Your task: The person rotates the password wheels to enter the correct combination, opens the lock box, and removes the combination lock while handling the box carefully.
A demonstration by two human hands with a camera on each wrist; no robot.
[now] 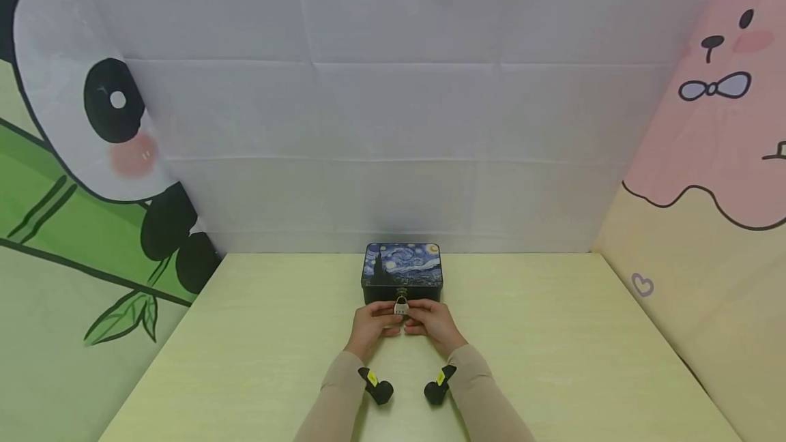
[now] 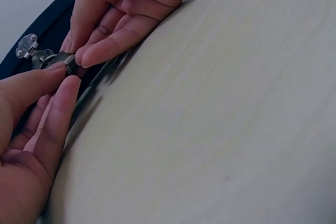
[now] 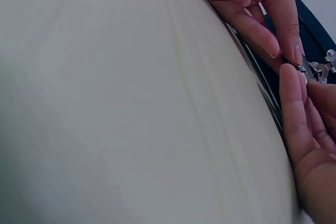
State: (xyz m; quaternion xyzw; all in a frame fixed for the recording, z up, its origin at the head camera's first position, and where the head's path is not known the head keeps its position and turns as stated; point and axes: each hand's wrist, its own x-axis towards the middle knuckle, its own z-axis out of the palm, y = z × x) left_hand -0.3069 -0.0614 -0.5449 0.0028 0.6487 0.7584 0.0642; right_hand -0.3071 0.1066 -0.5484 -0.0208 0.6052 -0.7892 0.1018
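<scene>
A small silver combination padlock [image 1: 401, 308] hangs at the front of a dark box [image 1: 402, 266] whose lid bears a blue swirling night-sky painting. Its shackle passes through the metal clasp [image 2: 31, 51] on the box front. From the left, my left hand [image 1: 370, 327] pinches the padlock body, thumb on its near face. My right hand [image 1: 434, 324] pinches the other side of the body, fingertips close to the left hand's. In the right wrist view, fingers of both hands cover much of the padlock [image 3: 302, 68], and its number dials are too small to read.
The box stands at the back of a pale wood-grain table [image 1: 276, 346], close to a white cloth backdrop [image 1: 399, 121]. Side panels carry a cartoon panda [image 1: 61, 87] on the left and a pink cartoon figure [image 1: 724, 142] on the right. Black devices [image 1: 381, 392] are strapped to both wrists.
</scene>
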